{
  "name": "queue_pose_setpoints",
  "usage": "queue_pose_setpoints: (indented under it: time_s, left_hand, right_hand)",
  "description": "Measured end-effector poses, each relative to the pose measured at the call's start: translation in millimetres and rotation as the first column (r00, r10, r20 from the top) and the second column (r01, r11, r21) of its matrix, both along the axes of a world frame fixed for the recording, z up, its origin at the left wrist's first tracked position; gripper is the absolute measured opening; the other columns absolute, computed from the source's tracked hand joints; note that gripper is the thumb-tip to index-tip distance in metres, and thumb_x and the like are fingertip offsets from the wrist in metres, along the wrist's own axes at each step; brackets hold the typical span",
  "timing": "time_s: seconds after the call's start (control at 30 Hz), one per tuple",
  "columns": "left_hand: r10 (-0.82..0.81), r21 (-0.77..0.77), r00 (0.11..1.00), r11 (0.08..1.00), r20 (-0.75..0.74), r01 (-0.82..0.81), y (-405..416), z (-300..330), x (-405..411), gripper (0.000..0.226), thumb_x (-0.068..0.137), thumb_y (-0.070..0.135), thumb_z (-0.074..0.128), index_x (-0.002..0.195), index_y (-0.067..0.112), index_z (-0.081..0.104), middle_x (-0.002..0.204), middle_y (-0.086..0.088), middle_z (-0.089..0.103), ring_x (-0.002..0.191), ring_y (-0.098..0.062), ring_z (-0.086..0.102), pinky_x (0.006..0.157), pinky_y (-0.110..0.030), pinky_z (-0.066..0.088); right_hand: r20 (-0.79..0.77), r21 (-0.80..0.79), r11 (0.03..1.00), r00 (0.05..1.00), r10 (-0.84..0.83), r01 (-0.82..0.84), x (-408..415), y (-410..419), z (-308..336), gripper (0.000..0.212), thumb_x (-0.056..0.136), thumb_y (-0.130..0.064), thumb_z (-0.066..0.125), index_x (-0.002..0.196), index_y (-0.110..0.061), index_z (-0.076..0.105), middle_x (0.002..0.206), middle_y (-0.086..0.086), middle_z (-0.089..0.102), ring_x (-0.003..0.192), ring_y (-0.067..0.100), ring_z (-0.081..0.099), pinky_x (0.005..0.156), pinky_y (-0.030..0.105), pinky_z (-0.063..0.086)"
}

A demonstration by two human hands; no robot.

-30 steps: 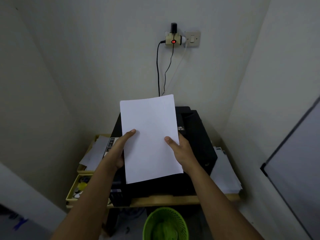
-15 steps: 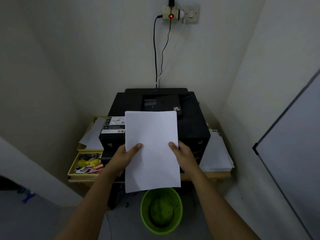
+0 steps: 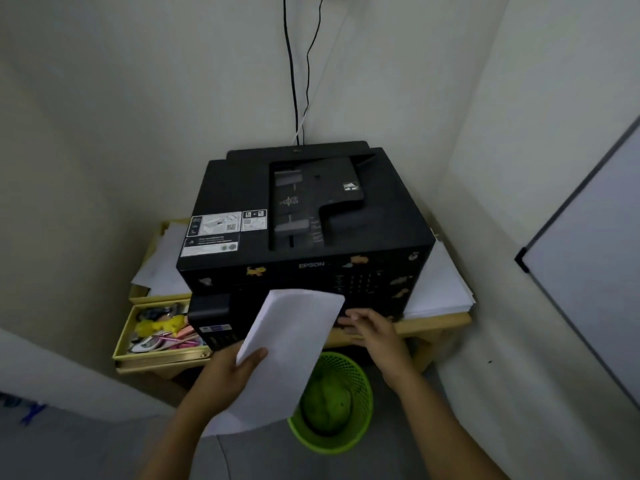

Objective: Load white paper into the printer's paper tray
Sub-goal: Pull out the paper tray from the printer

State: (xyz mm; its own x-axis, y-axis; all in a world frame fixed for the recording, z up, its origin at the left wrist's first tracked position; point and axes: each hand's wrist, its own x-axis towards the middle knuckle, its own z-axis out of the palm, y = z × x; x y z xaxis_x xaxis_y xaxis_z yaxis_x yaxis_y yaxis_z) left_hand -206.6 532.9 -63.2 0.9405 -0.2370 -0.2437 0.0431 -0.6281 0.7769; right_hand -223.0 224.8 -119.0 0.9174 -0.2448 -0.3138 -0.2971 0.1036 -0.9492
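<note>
Left hand pinches smooth white paper; right hand, fingers straight, touches boxy black printer front.

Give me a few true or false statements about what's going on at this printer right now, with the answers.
1. The left hand holds the white paper. True.
2. The right hand also grips the paper. False: it reaches toward the lower front of the printer, off the sheet.
3. A green mesh bin stands on the floor below the printer. True.
4. The paper stack right of the printer lies on the floor. False: it lies on the wooden table.
</note>
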Motion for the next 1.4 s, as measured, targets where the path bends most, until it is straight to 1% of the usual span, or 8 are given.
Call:
queue_pose_setpoints:
  time_s: [0.17,0.57,0.8,0.93,1.0,1.1,1.23,1.4]
  left_hand:
    - [-0.072,0.294,0.997,0.953,-0.004,0.07,12,-58,2,0.042,0.101,0.051,0.056,0.135,0.028,0.066,0.095,0.008,0.07,0.079,-0.007,0.067,0.067,-0.024,0.054]
    - [-0.154,0.403,0.988,0.905,0.018,0.134,15,-136,14,0.037,0.102,0.047,0.056,0.136,0.036,0.065,0.08,0.013,0.066,0.078,-0.009,0.069,0.071,-0.031,0.062]
    - [-0.323,0.484,0.935,0.847,0.145,0.218,4,-155,34,0.037,0.101,0.044,0.056,0.137,0.047,0.059,0.107,0.007,0.077,0.09,-0.014,0.072,0.075,-0.032,0.061]
    - [-0.408,0.534,0.892,0.807,0.192,0.254,-6,-156,47,0.041,0.096,0.046,0.053,0.135,0.051,0.059,0.098,0.003,0.078,0.085,-0.021,0.073,0.069,-0.036,0.059]
    - [-0.418,0.544,0.889,0.798,0.187,0.261,-11,-156,55,0.041,0.097,0.046,0.053,0.137,0.052,0.057,0.098,0.001,0.076,0.087,-0.024,0.072,0.069,-0.036,0.055]
    - [-0.4,0.503,0.897,0.824,0.187,0.262,-17,-155,64,0.034,0.101,0.044,0.055,0.134,0.048,0.062,0.098,-0.001,0.077,0.087,-0.026,0.072,0.066,-0.032,0.047]
    - [-0.387,0.505,0.904,0.826,0.182,0.252,-19,-157,70,0.03,0.101,0.044,0.056,0.128,0.043,0.068,0.099,0.001,0.078,0.087,-0.025,0.072,0.069,-0.034,0.051]
    - [-0.372,0.5,0.913,0.83,0.166,0.247,-14,-158,71,0.038,0.096,0.052,0.048,0.128,0.045,0.066,0.097,0.004,0.077,0.085,-0.022,0.072,0.074,-0.039,0.06]
  right_hand:
    - [-0.092,0.083,0.99,0.99,-0.107,0.115,9,0,-50,0.024,0.112,-0.024,0.057,0.124,-0.011,0.072,0.116,0.007,0.082,0.107,0.027,0.078,0.098,0.042,0.063]
    - [-0.127,0.224,0.944,0.968,-0.219,0.243,45,24,-126,0.018,0.104,-0.023,0.07,0.119,-0.014,0.075,0.112,0.005,0.084,0.109,0.024,0.079,0.102,0.043,0.06]
    - [0.138,-0.298,0.929,0.973,-0.184,0.218,41,32,-137,0.007,0.104,-0.026,0.071,0.11,-0.027,0.075,0.103,-0.012,0.078,0.097,-0.005,0.07,0.078,0.009,0.052]
    - [0.218,-0.493,0.847,0.971,-0.1,0.198,39,20,-147,0.013,0.101,-0.029,0.076,0.113,-0.028,0.074,0.105,-0.015,0.077,0.103,0.0,0.071,0.085,0.019,0.057]
    - [0.172,-0.381,0.902,0.974,-0.146,0.202,41,20,-144,0.014,0.099,-0.029,0.077,0.113,-0.026,0.076,0.105,-0.012,0.079,0.102,0.001,0.072,0.088,0.022,0.059]
    - [0.017,0.073,0.964,0.966,-0.256,0.255,48,24,-138,0.021,0.1,-0.027,0.077,0.116,-0.015,0.079,0.11,0.003,0.083,0.11,0.018,0.078,0.098,0.034,0.061]
    - [-0.178,0.511,0.773,0.926,-0.334,0.377,58,29,-135,0.035,0.098,-0.026,0.078,0.125,-0.005,0.071,0.117,0.016,0.081,0.115,0.028,0.077,0.1,0.04,0.059]
    - [-0.302,0.715,0.519,0.877,-0.374,0.468,63,32,-135,0.04,0.095,-0.022,0.08,0.131,-0.007,0.068,0.117,0.021,0.08,0.116,0.028,0.074,0.099,0.039,0.06]
